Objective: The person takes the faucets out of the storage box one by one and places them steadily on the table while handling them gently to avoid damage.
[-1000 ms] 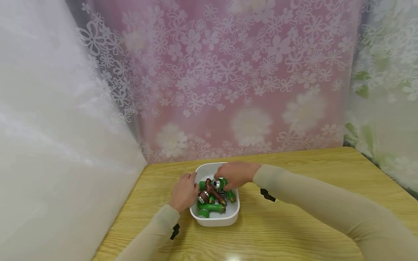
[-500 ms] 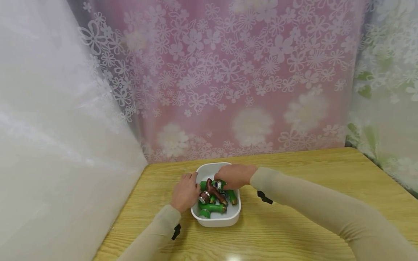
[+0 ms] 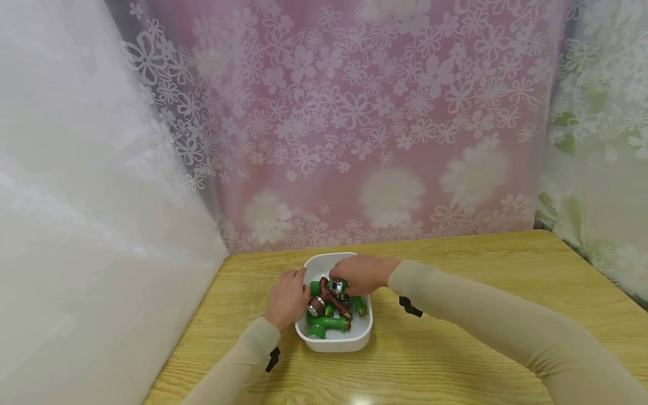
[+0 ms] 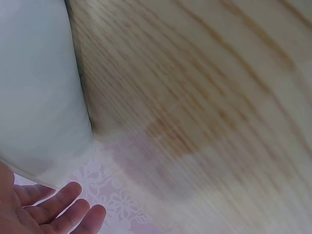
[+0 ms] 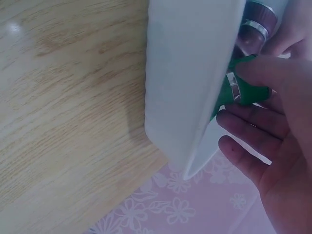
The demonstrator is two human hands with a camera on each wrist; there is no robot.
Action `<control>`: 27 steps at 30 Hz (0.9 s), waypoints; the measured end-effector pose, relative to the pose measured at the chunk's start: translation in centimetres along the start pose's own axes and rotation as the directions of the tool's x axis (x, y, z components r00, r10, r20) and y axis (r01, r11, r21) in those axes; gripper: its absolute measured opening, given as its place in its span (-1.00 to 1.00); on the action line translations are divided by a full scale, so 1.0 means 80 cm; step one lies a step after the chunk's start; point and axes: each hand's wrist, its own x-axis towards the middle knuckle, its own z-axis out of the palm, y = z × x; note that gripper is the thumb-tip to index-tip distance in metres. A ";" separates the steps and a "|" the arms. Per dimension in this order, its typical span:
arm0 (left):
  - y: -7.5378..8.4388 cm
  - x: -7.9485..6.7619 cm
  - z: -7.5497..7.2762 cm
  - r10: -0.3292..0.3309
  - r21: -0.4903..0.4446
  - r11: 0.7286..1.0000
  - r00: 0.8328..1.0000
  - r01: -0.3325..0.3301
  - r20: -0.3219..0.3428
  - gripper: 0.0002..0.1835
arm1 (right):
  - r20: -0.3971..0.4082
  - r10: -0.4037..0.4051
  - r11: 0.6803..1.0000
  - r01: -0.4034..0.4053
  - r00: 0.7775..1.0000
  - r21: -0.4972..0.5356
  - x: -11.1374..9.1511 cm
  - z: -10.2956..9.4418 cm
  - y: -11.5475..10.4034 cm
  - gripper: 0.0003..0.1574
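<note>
My right hand (image 3: pixel 361 274) reaches over the right rim of a white plastic tub (image 3: pixel 338 345) and pinches a green pipe-shaped piece (image 5: pixel 249 92) with a silver band, thumb on top and fingers below. A brown pipe-shaped piece (image 3: pixel 333 297) with a ribbed, silver-ringed bowl and brass tip lies beside it. My left hand (image 3: pixel 286 299) rests at the tub's left rim. Its fingers (image 4: pixel 66 196) look loosely extended in the left wrist view. Nearer the front of the tub lies another green pipe-shaped piece (image 3: pixel 329 323) with a brass tip.
The tub stands on a wood-grain table (image 3: pixel 430 360). A pink flowered curtain (image 3: pixel 329 169) hangs behind it, and a white sheet (image 3: pixel 101 225) slopes along the left. A further green piece (image 3: pixel 360 305) lies against the tub's right wall.
My right hand has shifted slightly leftward and stays over the same pieces in the tub. The silver-banded end near its fingers has turned a little. The left hand holds its place.
</note>
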 end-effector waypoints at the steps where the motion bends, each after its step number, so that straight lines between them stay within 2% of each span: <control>1: 0.001 0.000 0.000 -0.001 0.000 1.000 1.000 0.001 0.000 -0.50 | -0.009 -0.006 1.000 0.006 1.000 -0.002 -0.001 -0.002 0.000 -0.52; 11: 0.001 0.000 0.000 0.015 0.002 1.000 1.000 -0.015 -0.015 -0.50 | -0.069 -0.051 0.999 0.051 0.996 0.001 -0.015 -0.020 -0.006 -0.51; 17: 0.001 0.002 0.000 0.017 0.008 1.000 1.000 -0.016 -0.012 -0.50 | -0.068 -0.021 1.000 0.020 0.997 -0.007 -0.022 -0.030 -0.005 -0.47; 27: 0.002 0.001 0.001 0.008 -0.015 1.000 1.000 -0.008 0.002 -0.50 | -0.071 0.027 0.999 -0.024 0.997 0.043 -0.049 -0.053 0.001 -0.45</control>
